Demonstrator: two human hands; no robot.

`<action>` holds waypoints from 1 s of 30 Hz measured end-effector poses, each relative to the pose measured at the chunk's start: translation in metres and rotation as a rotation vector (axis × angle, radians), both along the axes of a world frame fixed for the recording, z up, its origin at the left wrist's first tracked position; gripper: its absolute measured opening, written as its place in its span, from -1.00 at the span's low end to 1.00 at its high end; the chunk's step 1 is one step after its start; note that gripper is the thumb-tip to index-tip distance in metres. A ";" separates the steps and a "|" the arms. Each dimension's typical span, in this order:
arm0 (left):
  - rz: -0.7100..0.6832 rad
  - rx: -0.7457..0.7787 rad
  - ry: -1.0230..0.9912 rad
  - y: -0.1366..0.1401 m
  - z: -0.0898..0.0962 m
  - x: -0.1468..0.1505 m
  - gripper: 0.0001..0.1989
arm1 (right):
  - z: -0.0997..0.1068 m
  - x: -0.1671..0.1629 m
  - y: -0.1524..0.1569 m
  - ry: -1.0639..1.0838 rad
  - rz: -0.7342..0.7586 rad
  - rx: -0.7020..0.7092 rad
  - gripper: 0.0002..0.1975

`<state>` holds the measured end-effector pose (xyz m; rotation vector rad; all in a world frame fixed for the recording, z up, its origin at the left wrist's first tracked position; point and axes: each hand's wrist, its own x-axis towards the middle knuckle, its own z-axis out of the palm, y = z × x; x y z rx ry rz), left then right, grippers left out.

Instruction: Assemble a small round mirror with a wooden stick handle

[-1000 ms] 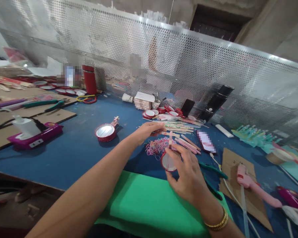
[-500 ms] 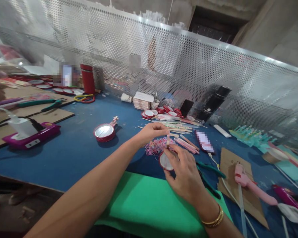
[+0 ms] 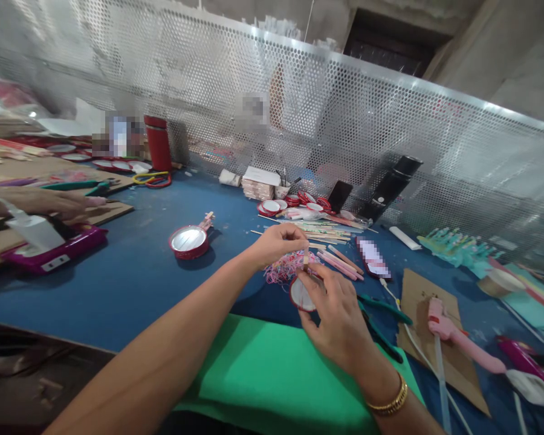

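My right hand [image 3: 338, 311] has its fingers closed around a small banjo-like piece [image 3: 301, 295], whose round pale face has a red rim and thin lines across it. A short wooden neck points up from that face. At the neck's top end, the thumb and fingers of my left hand [image 3: 283, 241] are pinched together. Just behind the piece lies a tangle of pink and multicoloured rubber bands [image 3: 278, 269]. Green-handled pliers [image 3: 385, 308] rest beside my right hand, partly hidden by it. A similar red-rimmed miniature banjo [image 3: 189, 241] sits on the blue table to the left.
Pink sticks [image 3: 340, 263], thin wooden sticks and red-rimmed discs [image 3: 269, 208] lie farther back. To the right, a pink glue gun [image 3: 448, 329] rests on cardboard. A co-worker's hand [image 3: 63, 202] is above a purple power strip [image 3: 57, 254]. A perforated metal screen [image 3: 208, 78] borders the table.
A co-worker's hand has come in from the left, over the cardboard by the pliers there. My own hands hold almost the same position on the banjo-like piece.
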<state>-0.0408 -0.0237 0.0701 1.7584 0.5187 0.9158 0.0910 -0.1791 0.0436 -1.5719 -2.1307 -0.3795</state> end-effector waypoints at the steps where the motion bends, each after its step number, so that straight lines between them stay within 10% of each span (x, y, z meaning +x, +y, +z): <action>1: -0.008 -0.008 -0.003 0.000 0.000 0.000 -0.71 | 0.000 0.000 0.000 -0.001 -0.001 0.000 -0.42; 9: -0.007 -0.194 0.063 -0.002 0.004 -0.004 -0.55 | -0.002 0.007 0.001 0.131 -0.059 0.051 -0.36; 18: -0.464 -0.269 0.279 -0.015 0.002 0.000 -0.60 | -0.002 0.014 0.005 0.283 -0.148 0.186 -0.34; 30: -0.382 -0.183 0.276 0.000 -0.006 -0.004 -0.70 | -0.001 0.022 0.005 0.668 -0.110 0.092 -0.50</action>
